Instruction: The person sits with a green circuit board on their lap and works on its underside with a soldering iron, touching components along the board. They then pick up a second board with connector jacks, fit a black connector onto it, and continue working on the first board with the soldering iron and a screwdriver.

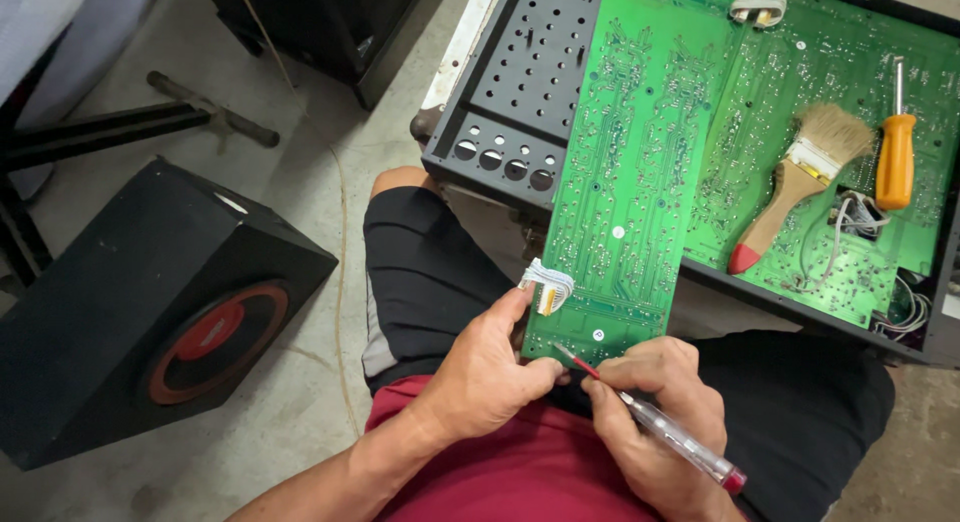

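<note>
A long green circuit board (625,172) lies solder side up, its near end over my lap. My left hand (487,367) grips that near edge, thumb by a white ribbon cable connector (546,285). A clear-handled tester screwdriver (660,429) with a red tip is held like a pen in my right hand (655,422). Its tip touches the board's bottom edge.
An open dark metal chassis (500,112) holds another green board (830,72). On it rest a wooden paintbrush (795,182) and an orange-handled screwdriver (895,152). A black speaker box (140,312) stands on the concrete floor at left, beside black stand legs (120,127).
</note>
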The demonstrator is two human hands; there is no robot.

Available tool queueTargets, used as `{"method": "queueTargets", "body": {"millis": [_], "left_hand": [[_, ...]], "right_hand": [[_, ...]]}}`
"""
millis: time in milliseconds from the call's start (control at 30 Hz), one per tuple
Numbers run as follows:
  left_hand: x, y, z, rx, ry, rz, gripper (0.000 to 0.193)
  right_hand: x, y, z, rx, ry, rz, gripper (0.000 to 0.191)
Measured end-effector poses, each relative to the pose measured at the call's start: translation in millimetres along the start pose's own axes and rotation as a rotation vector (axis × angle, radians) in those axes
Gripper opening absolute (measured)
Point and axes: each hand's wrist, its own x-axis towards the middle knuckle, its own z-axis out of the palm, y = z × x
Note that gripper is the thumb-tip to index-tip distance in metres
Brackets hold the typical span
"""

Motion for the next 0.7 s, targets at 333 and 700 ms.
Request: {"method": "queueTargets", "body": {"millis": [333, 700], "left_hand": [[-0.1, 4.2, 0.0, 0.081, 0.019, 0.0, 0.06], [-0.2, 6.2, 0.3, 0.147, 0.029, 0.007, 0.06]], "right_hand": [[-1.8, 2.4, -1.0, -0.007, -0.016, 0.052, 0.023], [-4.1, 4.4, -0.9, 0.037, -0.013, 0.076, 0.02]]}}
